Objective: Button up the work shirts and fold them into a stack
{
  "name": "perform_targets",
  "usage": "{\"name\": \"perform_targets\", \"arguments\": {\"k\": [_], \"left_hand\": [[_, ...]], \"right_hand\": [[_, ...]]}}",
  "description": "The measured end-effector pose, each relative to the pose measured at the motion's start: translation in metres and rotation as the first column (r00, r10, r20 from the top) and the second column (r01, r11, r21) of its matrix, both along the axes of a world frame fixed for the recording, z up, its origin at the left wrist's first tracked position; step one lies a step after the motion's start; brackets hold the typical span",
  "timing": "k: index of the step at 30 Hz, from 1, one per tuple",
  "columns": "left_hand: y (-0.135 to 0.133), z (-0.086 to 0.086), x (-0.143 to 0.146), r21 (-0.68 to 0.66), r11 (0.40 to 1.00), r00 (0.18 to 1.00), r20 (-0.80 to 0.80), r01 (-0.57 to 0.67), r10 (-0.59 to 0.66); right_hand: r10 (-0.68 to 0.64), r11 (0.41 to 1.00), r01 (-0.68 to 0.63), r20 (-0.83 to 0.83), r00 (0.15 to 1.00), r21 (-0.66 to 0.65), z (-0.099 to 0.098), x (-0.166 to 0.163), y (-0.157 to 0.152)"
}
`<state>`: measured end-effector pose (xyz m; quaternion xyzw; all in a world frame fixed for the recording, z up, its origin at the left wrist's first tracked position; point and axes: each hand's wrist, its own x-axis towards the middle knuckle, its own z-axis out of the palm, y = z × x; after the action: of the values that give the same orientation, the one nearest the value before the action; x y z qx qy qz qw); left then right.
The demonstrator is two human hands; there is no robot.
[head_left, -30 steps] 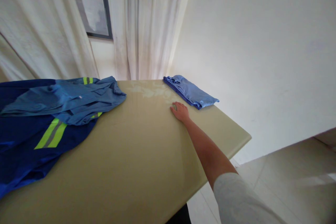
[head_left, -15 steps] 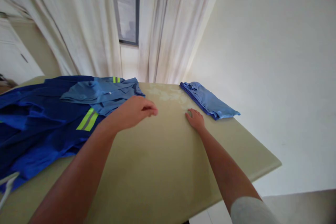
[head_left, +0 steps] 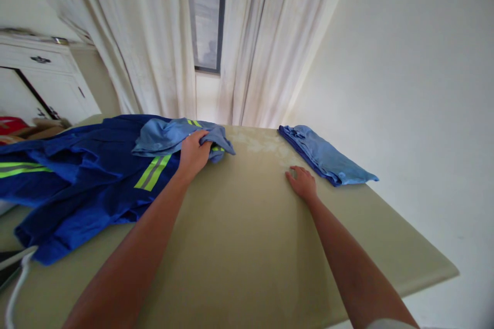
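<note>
On the left side of the table [head_left: 247, 247] lies a crumpled light blue garment [head_left: 164, 133], shirt-like in its cloth. My left hand [head_left: 195, 151] is closed on its near right part, fingers curled into the fabric. Beneath it spreads a dark blue work garment [head_left: 100, 175] with yellow-green and grey reflective bands. My right hand [head_left: 303, 182] rests on the tabletop with thumb and fingers apart, holding nothing. Just beyond that hand, a folded stack of light and dark blue clothes [head_left: 328, 157] lies along the table's right edge, not touched.
A white cord [head_left: 17, 282] hangs at the lower left. Cream curtains [head_left: 154, 36] and a narrow window [head_left: 208, 15] stand behind the table. To the left is a white cabinet [head_left: 46, 74]; a plain wall [head_left: 409, 87] rises on the right.
My left hand has come down onto the light blue garment and taken hold of it; its right part is now bunched up. The view has shifted left. My right hand stays on the table.
</note>
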<state>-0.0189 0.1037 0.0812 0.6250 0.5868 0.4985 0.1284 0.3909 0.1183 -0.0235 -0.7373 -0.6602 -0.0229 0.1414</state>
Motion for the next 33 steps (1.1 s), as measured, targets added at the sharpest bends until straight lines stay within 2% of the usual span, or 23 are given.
{"name": "perform_targets", "arguments": {"k": [2,4,5,7,8,9,10,11,12,13,14,15,18,21,23,24,26,28,30,32,33], "left_hand": [[-0.014,0.02,0.019,0.033,0.97,0.943,0.225,0.242,-0.243],[-0.03,0.034,0.03,0.018,0.862,0.799,0.367,0.507,-0.477],[-0.036,0.038,0.031,-0.005,0.776,0.719,0.381,0.631,-0.582],[-0.042,0.038,0.028,-0.116,0.589,0.596,0.281,0.8,-0.752],[-0.04,0.033,0.023,-0.199,0.548,0.58,0.184,0.812,-0.793],[-0.037,0.025,0.018,-0.286,0.575,0.614,0.065,0.766,-0.786],[-0.031,0.015,0.012,-0.368,0.66,0.689,-0.069,0.654,-0.721],[-0.025,0.003,0.006,-0.429,0.766,0.772,-0.21,0.478,-0.6],[-0.018,-0.01,0.001,-0.461,0.846,0.825,-0.343,0.269,-0.45],[-0.012,-0.022,-0.003,-0.477,0.875,0.831,-0.449,0.089,-0.329],[-0.006,-0.031,-0.007,-0.483,0.875,0.819,-0.511,-0.022,-0.262],[-0.002,-0.037,-0.01,-0.488,0.871,0.81,-0.532,-0.058,-0.245],[0.006,-0.034,-0.014,-0.439,0.896,0.841,-0.457,0.07,-0.289],[0.008,-0.014,-0.016,-0.238,0.965,0.935,-0.307,0.107,-0.18],[0.007,-0.006,-0.021,-0.128,0.992,0.982,-0.181,0.024,-0.047],[0.006,-0.004,-0.023,-0.114,0.992,0.988,-0.152,-0.052,0.034],[0.004,-0.007,-0.029,-0.133,0.968,0.96,-0.214,-0.211,0.179],[0.002,-0.012,-0.032,-0.156,0.943,0.904,-0.365,-0.295,0.223],[0.001,-0.015,-0.027,-0.196,0.957,0.888,-0.446,-0.214,0.108],[-0.001,-0.017,-0.013,-0.265,0.964,0.884,-0.455,-0.02,-0.107],[-0.004,-0.018,-0.004,-0.305,0.95,0.856,-0.471,0.069,-0.213]], "right_hand": [[0.003,1.0,-0.003,-0.001,1.0,-0.004,0.0,0.001,0.0],[0.004,1.0,-0.004,-0.003,1.0,-0.01,-0.001,0.001,0.0],[0.004,1.0,-0.004,-0.005,1.0,-0.01,-0.001,0.002,0.0],[0.006,1.0,-0.006,-0.008,1.0,-0.009,-0.002,0.002,0.0],[0.008,1.0,-0.008,-0.008,1.0,-0.01,-0.002,0.003,0.0],[0.011,1.0,-0.011,-0.007,1.0,-0.011,-0.002,0.002,0.0],[0.014,1.0,-0.014,-0.004,1.0,-0.012,-0.002,0.002,0.0],[0.015,1.0,-0.015,-0.003,1.0,-0.012,-0.003,0.002,0.001],[0.015,1.0,-0.015,-0.001,1.0,-0.009,-0.003,0.002,0.001],[0.013,1.0,-0.013,-0.001,1.0,-0.004,-0.003,0.002,0.001],[0.01,1.0,-0.01,-0.001,1.0,0.0,-0.003,0.002,0.001],[0.009,1.0,-0.009,-0.001,1.0,0.002,-0.003,0.002,0.001],[0.009,1.0,-0.009,-0.001,1.0,0.005,-0.003,0.002,0.001],[0.006,1.0,-0.006,-0.005,1.0,0.009,-0.003,0.002,0.001],[0.007,1.0,-0.007,-0.004,1.0,0.009,-0.003,0.001,0.0],[0.007,1.0,-0.007,-0.004,1.0,0.009,-0.003,0.001,0.0],[0.007,1.0,-0.007,-0.004,1.0,0.008,-0.003,0.0,-0.001],[0.005,1.0,-0.005,-0.006,1.0,0.003,-0.003,-0.001,-0.001],[0.004,1.0,-0.004,-0.008,1.0,-0.005,-0.001,-0.003,-0.001],[-0.006,1.0,0.006,-0.012,1.0,-0.008,0.002,-0.004,-0.001],[-0.01,1.0,0.01,-0.014,1.0,-0.001,0.004,-0.005,-0.001]]}}
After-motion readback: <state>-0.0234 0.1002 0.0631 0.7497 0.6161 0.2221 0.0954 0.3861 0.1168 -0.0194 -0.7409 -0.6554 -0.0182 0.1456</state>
